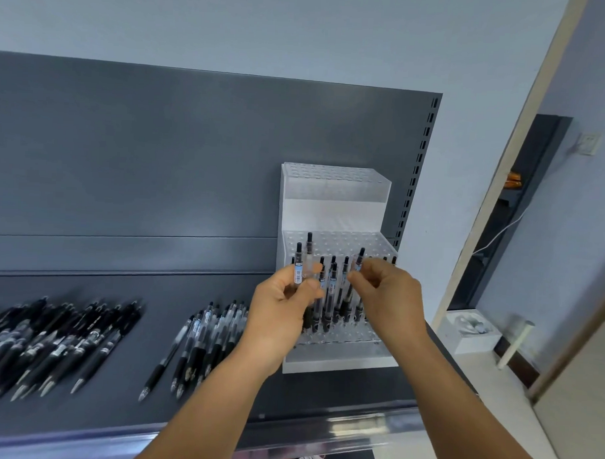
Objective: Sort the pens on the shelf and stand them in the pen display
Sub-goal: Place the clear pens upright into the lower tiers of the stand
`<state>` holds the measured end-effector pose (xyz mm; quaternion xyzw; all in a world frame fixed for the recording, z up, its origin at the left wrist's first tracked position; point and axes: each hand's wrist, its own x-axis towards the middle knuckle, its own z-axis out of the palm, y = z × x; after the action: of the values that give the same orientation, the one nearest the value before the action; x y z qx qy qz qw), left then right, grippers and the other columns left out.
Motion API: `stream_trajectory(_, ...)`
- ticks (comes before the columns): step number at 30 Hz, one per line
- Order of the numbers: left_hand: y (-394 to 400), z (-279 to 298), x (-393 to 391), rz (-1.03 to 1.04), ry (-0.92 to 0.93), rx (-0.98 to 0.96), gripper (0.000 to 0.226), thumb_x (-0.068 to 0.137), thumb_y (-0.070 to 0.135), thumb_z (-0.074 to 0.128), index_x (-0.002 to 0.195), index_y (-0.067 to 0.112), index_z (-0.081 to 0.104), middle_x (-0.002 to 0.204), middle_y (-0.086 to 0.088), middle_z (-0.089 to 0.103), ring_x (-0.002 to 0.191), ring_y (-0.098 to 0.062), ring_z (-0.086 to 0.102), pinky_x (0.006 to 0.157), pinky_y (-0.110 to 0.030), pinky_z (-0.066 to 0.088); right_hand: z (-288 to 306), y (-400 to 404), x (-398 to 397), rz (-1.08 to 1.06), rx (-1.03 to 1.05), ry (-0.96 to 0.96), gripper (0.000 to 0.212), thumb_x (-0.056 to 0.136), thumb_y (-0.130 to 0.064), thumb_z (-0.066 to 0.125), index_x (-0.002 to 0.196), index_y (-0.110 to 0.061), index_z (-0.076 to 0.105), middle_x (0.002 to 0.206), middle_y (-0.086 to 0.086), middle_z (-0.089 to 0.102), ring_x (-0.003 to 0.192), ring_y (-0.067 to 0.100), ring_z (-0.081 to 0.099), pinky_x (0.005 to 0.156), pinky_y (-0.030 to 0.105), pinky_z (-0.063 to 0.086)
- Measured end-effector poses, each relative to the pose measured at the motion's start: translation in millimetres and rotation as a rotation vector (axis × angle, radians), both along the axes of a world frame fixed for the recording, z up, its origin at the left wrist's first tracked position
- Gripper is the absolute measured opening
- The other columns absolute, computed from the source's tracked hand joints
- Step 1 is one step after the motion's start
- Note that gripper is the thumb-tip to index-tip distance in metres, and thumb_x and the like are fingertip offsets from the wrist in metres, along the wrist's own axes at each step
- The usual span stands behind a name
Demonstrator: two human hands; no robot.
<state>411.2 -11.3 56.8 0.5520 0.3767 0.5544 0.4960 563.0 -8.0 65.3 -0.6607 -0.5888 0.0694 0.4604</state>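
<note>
Pale blue walls rise behind a dark grey shelf (201,332) with a slotted back panel (194,157), seen from the head camera looking forward and down. At the shelf's right end stands a clear, stepped pen display (333,196), its upper tier dotted with vacant holes and its lower tier carrying a row of upright pens (331,292) with black caps. A person's left hand (284,307) is raised in front of the display, fingers curled around two pens (303,263) held upright. The right hand (384,290) is just beside it, thumb and fingertips pinching a single pen (358,262) that tilts slightly over the lower tier. Loose pens lie flat on the shelf in two groups: a large, blurred heap (50,340) at far left and a smaller cluster (204,339) nearer the left forearm. Beyond the shelf's right edge, a white box (469,333) sits on the floor by a doorway.
</note>
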Motion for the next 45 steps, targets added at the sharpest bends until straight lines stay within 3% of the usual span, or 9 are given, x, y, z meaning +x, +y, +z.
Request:
stream_trajectory(6,1,-4,0,-0.005,-0.012,-0.019,0.02,0.093,0.01,0.057,0.104,0.023,0.066,0.083,0.005,0.074,0.083,-0.01,0.069,0.08,-0.02,0.051,-13,10,-1,0.012,-0.157,-0.164,0.021,0.09,-0.029,0.061,0.074,-0.014,0.061,0.064,-0.003,0.058,0.061,0.015,0.052,0.051,0.021,0.033)
stream_trajectory(12,1,-3,1,-0.038,0.018,-0.006,0.02,0.094,0.007,0.054,0.1,0.022,0.065,0.084,0.008,0.075,0.078,-0.005,0.069,0.065,-0.01,0.048,-8,11,-1,-0.016,-0.274,-0.215,0.024,0.09,-0.04,0.059,0.095,-0.017,0.065,0.086,-0.001,0.068,0.078,0.016,0.061,0.068,0.026,0.044)
stream_trajectory(19,-1,-3,8,-0.133,0.1,0.004,0.022,0.096,0.008,0.05,0.103,0.019,0.066,0.09,0.004,0.075,0.082,-0.008,0.07,0.07,-0.013,0.051,22,-15,-11,0.15,-0.018,0.11,0.009,0.089,-0.034,0.059,0.089,-0.027,0.063,0.08,-0.012,0.063,0.068,0.002,0.055,0.06,0.014,0.041)
stream_trajectory(22,-2,-3,15,-0.182,0.144,0.018,0.022,0.097,0.007,0.048,0.101,0.016,0.068,0.093,-0.002,0.074,0.089,-0.017,0.07,0.08,-0.025,0.055,34,-25,-15,0.274,-0.061,0.202,0.012,0.086,-0.018,0.063,0.082,-0.009,0.069,0.07,-0.001,0.061,0.051,0.0,0.05,0.047,0.007,0.04)
stream_trajectory(24,-2,-3,18,-0.173,0.149,0.024,0.027,0.098,0.008,0.047,0.097,0.024,0.069,0.093,-0.002,0.074,0.09,-0.019,0.068,0.086,-0.03,0.054,36,-26,-11,0.282,-0.069,0.228,0.014,0.088,-0.014,0.062,0.077,-0.006,0.068,0.057,-0.004,0.058,0.043,0.002,0.05,0.043,0.01,0.039)
stream_trajectory(27,-1,-2,20,-0.098,0.134,0.028,0.029,0.099,0.014,0.047,0.098,0.038,0.063,0.097,0.005,0.069,0.091,-0.011,0.064,0.088,-0.028,0.053,33,-21,1,0.149,0.043,0.22,0.014,0.09,-0.022,0.06,0.078,-0.019,0.068,0.066,-0.003,0.066,0.062,0.013,0.062,0.06,0.025,0.049)
stream_trajectory(35,2,-3,18,-0.06,0.138,0.036,0.031,0.097,0.019,0.051,0.123,0.033,0.058,0.094,0.002,0.059,0.083,-0.01,0.055,0.075,-0.012,0.048,8,-3,17,0.001,0.067,0.058,0.012,0.09,-0.025,0.061,0.079,-0.022,0.061,0.063,-0.011,0.059,0.057,0.003,0.051,0.055,0.016,0.039)
stream_trajectory(39,5,-5,18,-0.022,0.106,0.049,0.03,0.091,0.013,0.061,0.111,0.035,0.063,0.081,0.003,0.05,0.073,-0.004,0.049,0.072,-0.014,0.047,-4,4,18,0.01,-0.014,-0.02,0.015,0.09,-0.025,0.062,0.08,-0.014,0.063,0.063,-0.004,0.059,0.059,0.013,0.052,0.059,0.027,0.042)
stream_trajectory(45,5,-2,19,0.059,0.071,0.015,0.018,0.082,0.01,0.071,0.096,0.015,0.062,0.079,-0.002,0.062,0.071,-0.008,0.056,0.064,-0.01,0.048,-7,9,17,0.0,-0.158,-0.154,0.019,0.091,-0.032,0.06,0.094,-0.015,0.068,0.076,-0.004,0.064,0.067,0.01,0.053,0.063,0.022,0.036)
